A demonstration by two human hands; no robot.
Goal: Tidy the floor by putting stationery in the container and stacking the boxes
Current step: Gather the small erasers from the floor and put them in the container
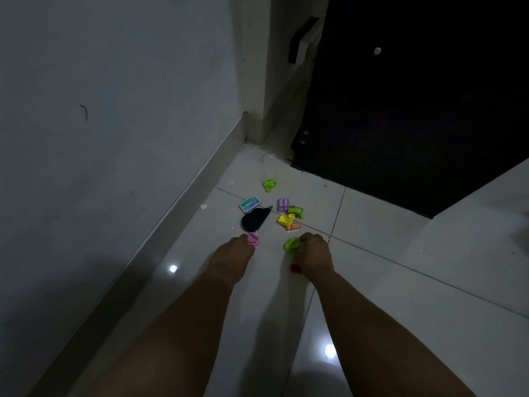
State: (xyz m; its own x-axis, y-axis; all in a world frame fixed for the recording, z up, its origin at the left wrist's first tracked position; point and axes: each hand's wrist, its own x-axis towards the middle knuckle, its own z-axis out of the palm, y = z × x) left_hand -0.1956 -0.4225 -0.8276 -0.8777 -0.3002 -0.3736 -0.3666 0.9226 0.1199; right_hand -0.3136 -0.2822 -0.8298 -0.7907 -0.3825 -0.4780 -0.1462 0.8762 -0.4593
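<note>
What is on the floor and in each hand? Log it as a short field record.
left hand: holds a pink item
right hand: holds a green item
red item: beside the right wrist
black object: on the tiled floor
blue-green box: beyond it
loose pieces: green, purple, yellow, orange

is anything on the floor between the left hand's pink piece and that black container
Nothing visible does. The left hand holds the pink piece just short of the black container, with only bare floor tile between them.
</note>
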